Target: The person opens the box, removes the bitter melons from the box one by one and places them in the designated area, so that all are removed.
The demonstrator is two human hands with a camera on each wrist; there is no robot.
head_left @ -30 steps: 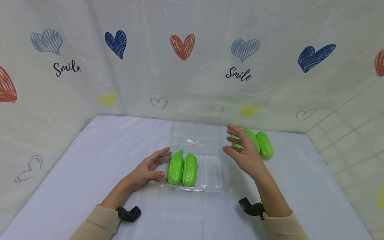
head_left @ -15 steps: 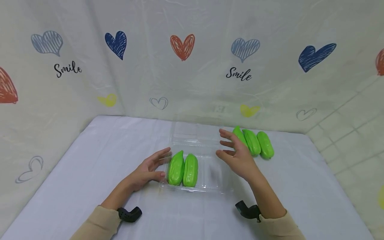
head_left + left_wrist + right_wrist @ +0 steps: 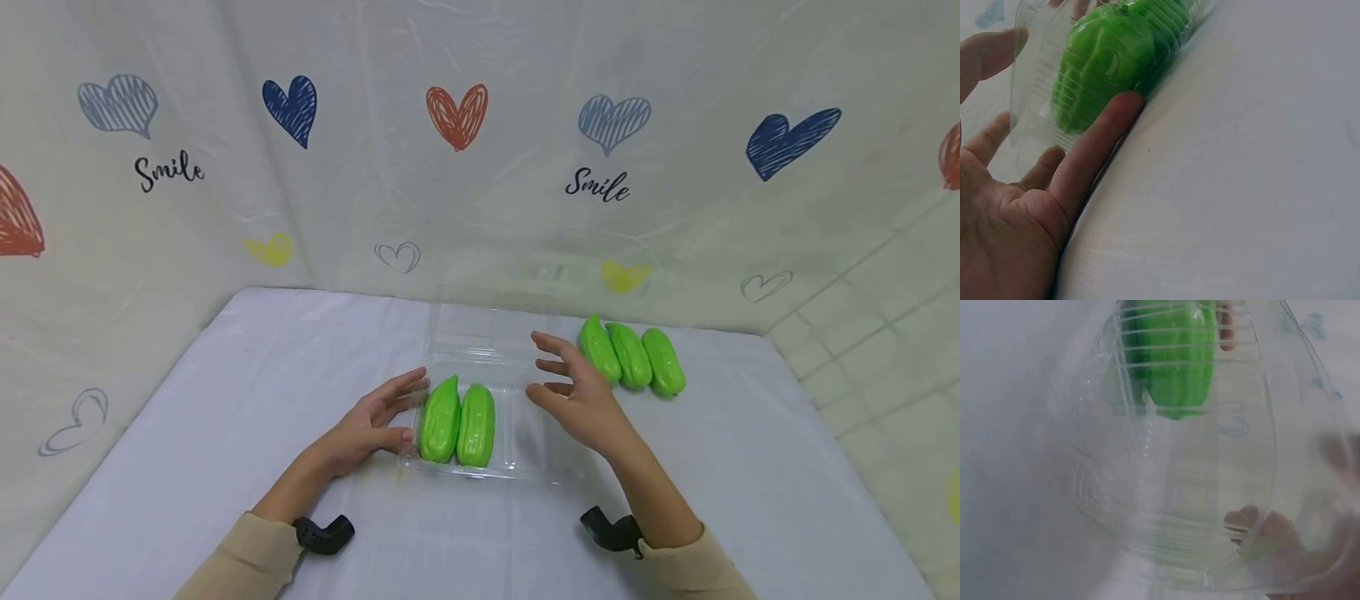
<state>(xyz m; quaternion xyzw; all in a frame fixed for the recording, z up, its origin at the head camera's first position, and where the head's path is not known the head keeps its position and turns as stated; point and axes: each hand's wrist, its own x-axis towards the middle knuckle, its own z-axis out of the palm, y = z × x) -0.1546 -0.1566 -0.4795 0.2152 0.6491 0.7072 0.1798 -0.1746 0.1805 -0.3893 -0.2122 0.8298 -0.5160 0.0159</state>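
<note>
A clear plastic clamshell box lies on the table with its lid laid back. Two glossy green, ridged vegetables like bitter gourds sit side by side in its left part, the pointed one beside the blunt one. My left hand rests against the box's left wall, thumb in front, fingers spread; in the left wrist view its thumb lies along the plastic. My right hand is over the box's right side, fingers loosely bent, holding nothing. The right wrist view shows it blurred behind clear plastic.
Three more green gourds lie in a row on the white tablecloth, behind and right of my right hand. A pale curtain with printed hearts hangs at the table's back edge.
My right hand has moved left and toward me, away from the gourds at the back right, which now show fully. My left hand and the box stay put.
</note>
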